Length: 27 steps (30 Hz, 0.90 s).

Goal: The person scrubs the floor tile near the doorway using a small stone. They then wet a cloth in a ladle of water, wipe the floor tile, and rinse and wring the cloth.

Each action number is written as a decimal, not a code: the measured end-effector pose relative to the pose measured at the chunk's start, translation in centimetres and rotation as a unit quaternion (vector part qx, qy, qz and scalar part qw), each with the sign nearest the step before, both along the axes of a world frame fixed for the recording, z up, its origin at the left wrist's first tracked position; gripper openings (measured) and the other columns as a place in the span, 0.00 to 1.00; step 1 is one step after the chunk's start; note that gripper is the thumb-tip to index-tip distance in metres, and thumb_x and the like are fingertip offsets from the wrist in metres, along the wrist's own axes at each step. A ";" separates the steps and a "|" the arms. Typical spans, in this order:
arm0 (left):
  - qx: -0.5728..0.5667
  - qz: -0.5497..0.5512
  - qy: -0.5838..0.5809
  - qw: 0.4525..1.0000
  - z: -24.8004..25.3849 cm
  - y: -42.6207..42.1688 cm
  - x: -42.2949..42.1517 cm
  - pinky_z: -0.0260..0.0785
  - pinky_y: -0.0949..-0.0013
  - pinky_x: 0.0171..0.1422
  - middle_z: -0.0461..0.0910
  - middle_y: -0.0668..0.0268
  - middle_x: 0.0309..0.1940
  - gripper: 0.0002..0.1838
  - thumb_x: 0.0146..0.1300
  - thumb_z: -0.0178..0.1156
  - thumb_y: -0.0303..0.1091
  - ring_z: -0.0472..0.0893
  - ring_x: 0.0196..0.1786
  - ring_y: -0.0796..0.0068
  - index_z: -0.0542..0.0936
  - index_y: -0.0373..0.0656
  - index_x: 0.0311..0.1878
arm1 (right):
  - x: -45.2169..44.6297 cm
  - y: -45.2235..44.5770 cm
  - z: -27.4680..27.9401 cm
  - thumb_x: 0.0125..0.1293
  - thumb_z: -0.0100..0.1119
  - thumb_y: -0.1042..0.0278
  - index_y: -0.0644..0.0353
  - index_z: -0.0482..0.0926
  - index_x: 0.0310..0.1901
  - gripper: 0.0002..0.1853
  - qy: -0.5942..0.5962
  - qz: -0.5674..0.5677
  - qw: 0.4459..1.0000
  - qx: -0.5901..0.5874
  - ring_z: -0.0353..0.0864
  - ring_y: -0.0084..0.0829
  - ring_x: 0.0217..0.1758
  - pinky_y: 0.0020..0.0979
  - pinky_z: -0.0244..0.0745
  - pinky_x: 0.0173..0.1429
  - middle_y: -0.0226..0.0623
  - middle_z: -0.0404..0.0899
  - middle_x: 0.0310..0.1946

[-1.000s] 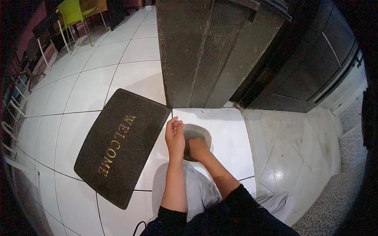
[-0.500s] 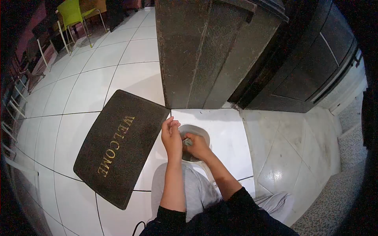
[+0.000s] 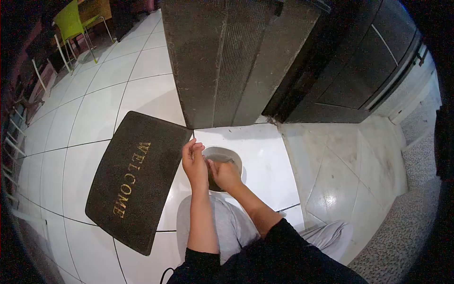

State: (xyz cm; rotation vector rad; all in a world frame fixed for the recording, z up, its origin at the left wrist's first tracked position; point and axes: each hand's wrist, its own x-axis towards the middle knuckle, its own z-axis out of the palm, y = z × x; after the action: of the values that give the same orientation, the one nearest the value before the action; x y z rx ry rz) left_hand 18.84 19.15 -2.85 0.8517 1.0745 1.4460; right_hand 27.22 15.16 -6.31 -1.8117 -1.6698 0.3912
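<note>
A pale, round dipper (image 3: pixel 239 160) rests on the white floor tiles in front of my knees, its inside dark. Over its left rim is my left hand (image 3: pixel 194 163), palm turned inward, fingers apart and loosely bent, holding nothing that I can see. My right hand (image 3: pixel 226 175) is above the dipper's opening, close beside the left wrist, with its fingers curled. A small greyish bit shows at its knuckles, but what it grips is mostly hidden. My right hand and forearm cover part of the dipper.
A dark doormat (image 3: pixel 137 180) lettered WELCOME lies to the left. Beyond the dipper stands a tall dark cabinet-like panel (image 3: pixel 227 71), with a dark door (image 3: pixel 350 85) to its right. A green chair (image 3: pixel 69 21) stands far left. Rough grey flooring (image 3: pixel 392 236) borders the right.
The view has shifted, so the scene sits further left. My right hand has turned over the dipper, and the greyish thing in its fingers is now mostly hidden. My left hand keeps its pose.
</note>
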 end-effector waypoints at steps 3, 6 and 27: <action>0.003 0.000 0.001 1.000 0.0 0.0 0.1 0.65 0.76 0.45 0.74 0.65 0.39 0.13 0.62 0.48 0.27 0.74 0.42 0.76 0.72 0.38 0.49 | -0.1 -0.3 0.8 0.65 0.43 0.53 0.64 0.78 0.20 0.24 -0.013 -0.009 1.000 -0.018 0.75 0.52 0.23 0.46 0.69 0.30 0.52 0.75 0.20; 0.018 -0.006 0.020 1.000 -0.4 0.2 0.1 0.64 0.75 0.44 0.75 0.67 0.39 0.12 0.63 0.49 0.32 0.74 0.42 0.78 0.72 0.42 0.49 | 0.3 -1.0 2.9 0.63 0.45 0.56 0.65 0.77 0.20 0.22 0.019 -0.003 1.000 0.022 0.73 0.50 0.26 0.44 0.68 0.33 0.50 0.74 0.21; 0.157 -0.296 0.261 0.906 0.2 -5.3 5.7 0.69 0.73 0.41 0.77 0.62 0.37 0.10 0.63 0.52 0.31 0.77 0.40 0.75 0.74 0.38 0.45 | 11.1 -14.6 -3.2 0.47 0.61 0.69 0.58 0.71 0.48 0.23 -0.137 -0.123 0.980 -0.077 0.71 0.46 0.49 0.43 0.66 0.53 0.44 0.72 0.45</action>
State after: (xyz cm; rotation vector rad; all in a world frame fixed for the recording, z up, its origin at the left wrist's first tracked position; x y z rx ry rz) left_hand 24.53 13.80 -2.68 1.7010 0.8474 0.8918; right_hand 38.33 0.60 -9.52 -2.2431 -1.5996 0.1711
